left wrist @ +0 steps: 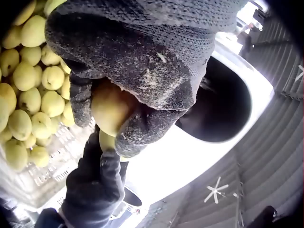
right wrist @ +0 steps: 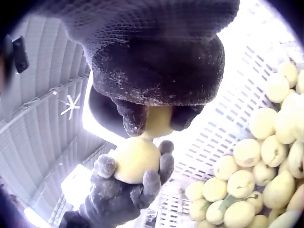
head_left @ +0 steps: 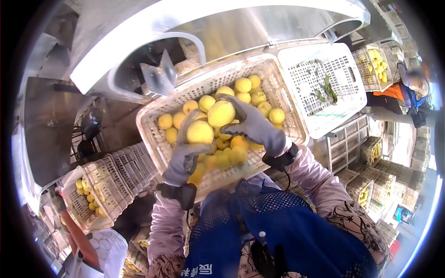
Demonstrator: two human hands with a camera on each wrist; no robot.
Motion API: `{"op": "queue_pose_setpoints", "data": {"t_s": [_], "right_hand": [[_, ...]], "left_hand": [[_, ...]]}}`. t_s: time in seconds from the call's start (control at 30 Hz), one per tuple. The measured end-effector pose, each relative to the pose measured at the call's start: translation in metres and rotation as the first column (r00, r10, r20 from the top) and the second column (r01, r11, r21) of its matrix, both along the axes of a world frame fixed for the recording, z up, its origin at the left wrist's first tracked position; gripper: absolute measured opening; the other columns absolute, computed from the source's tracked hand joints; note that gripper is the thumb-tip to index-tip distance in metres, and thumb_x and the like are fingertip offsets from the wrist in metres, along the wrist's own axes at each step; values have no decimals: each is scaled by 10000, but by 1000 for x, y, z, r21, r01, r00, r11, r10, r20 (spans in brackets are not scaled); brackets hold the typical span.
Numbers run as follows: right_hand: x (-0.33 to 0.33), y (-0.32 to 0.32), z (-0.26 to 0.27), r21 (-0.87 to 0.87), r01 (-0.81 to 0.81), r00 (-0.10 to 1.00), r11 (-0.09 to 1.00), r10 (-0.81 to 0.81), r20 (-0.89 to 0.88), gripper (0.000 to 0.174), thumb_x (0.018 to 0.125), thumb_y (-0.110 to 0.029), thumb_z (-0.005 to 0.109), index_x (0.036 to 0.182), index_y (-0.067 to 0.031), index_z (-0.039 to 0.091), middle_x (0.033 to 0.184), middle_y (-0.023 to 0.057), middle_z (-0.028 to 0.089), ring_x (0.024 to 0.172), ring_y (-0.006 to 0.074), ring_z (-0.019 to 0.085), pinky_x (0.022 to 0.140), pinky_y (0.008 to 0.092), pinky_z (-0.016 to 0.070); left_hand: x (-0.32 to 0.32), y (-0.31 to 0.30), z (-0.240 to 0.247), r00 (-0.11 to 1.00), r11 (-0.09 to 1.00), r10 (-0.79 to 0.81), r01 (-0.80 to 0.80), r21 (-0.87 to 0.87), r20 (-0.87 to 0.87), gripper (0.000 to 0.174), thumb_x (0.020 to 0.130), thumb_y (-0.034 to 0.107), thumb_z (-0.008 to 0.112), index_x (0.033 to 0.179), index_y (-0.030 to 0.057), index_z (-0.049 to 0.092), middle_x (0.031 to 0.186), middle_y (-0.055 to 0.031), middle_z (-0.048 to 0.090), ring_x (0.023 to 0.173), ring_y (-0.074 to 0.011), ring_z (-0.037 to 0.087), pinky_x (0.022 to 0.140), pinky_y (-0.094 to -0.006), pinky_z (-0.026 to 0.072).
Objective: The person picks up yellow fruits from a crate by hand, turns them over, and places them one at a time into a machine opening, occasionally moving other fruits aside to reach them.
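Both hands wear grey gloves and are raised over a crate [head_left: 147,121] of yellow fruit. The left hand [head_left: 182,155] grips one yellow fruit [head_left: 200,132] between thumb and fingers. Just right of it, the right hand [head_left: 259,126] has its fingers curled round another yellow fruit [head_left: 221,114]. The two fruits are close together; whether they touch is unclear. In the left wrist view, the left hand [left wrist: 137,61] covers much of its fruit [left wrist: 110,107], with the right hand [left wrist: 92,187] beyond. From the right wrist, the left hand's fruit [right wrist: 137,160] shows below the right hand [right wrist: 156,71].
A white crate [head_left: 306,83] with green leaves stands against the fruit crate's right side. Behind is a metal machine [head_left: 222,34] with round openings. Stacked crates [head_left: 113,178] are at left. A person [head_left: 410,88] is at far right, another [head_left: 104,252] at lower left.
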State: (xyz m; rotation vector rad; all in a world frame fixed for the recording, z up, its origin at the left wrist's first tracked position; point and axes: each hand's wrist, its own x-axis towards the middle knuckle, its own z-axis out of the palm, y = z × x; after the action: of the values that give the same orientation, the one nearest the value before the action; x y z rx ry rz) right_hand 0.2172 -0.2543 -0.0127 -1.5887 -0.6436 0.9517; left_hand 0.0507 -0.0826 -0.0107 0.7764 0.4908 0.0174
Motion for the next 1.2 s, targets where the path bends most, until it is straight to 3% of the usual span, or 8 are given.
{"op": "queue_pose_setpoints", "data": {"t_s": [0.1,0.37,0.57,0.63,0.77,0.9,0.97,1.2], "right_hand": [[-10,17,32,207,111,983,972,-76,-167,920,779,5,859,1571,-20,390,1529,108,505,1385,180,476,1118,321,457],[-34,85,61,112,17,959,994,-48,281,872,792,-42,873,1538,-21,422,1459,114,563,1324,195,543,1126,350,447],[-42,106,64,225,-45,997,973,31,65,846,849,12,810,1580,-51,389,1481,95,532,1320,184,530,1099,327,476],[-36,117,86,-62,13,998,998,-17,-67,822,834,17,819,1552,-44,423,1479,89,537,1304,165,533,1097,316,486],[-34,147,49,62,307,662,950,-260,703,807,753,-300,901,1407,-24,516,1384,205,563,1184,384,628,998,440,525],[-27,178,11,81,370,609,926,-308,731,853,777,-383,868,1434,-33,451,1391,224,518,1134,434,641,950,481,546],[-27,188,11,92,416,589,905,-345,731,834,773,-398,864,1402,-30,456,1354,246,525,1114,448,641,929,494,551],[0,236,23,146,497,489,855,-415,767,833,746,-376,892,1344,11,459,1293,271,565,1015,418,679,833,472,579]], "left_hand": [[-7,6,25,998,993,-31,25,116,52,1026,701,-147,720,1617,91,322,1416,-120,557,1234,-267,613,1002,-393,572],[-39,37,66,994,996,52,-58,67,92,1049,716,-154,747,1629,117,309,1509,-119,509,1331,-239,558,1052,-364,548],[-52,73,56,986,984,76,-98,151,148,828,752,-148,710,1520,47,473,1291,-113,658,1143,-236,674,890,-339,625],[-47,85,53,994,990,8,-23,136,106,828,758,-126,701,1531,51,464,1289,-106,660,1133,-224,674,908,-333,614],[-47,108,14,970,919,-121,30,393,210,836,784,-88,708,1557,56,423,1319,-105,644,1162,-210,658,949,-327,589],[-60,106,18,990,990,43,-61,130,138,827,801,-69,711,1561,78,423,1372,-117,612,1180,-226,648,946,-346,592],[-90,112,-24,990,748,-100,8,664,101,832,802,-67,697,1568,105,420,1409,-126,584,1191,-241,640,937,-373,596],[-108,89,-4,996,992,84,-81,95,-28,816,807,-30,705,1561,111,428,1418,-145,577,1185,-268,644,966,-437,597]]}}
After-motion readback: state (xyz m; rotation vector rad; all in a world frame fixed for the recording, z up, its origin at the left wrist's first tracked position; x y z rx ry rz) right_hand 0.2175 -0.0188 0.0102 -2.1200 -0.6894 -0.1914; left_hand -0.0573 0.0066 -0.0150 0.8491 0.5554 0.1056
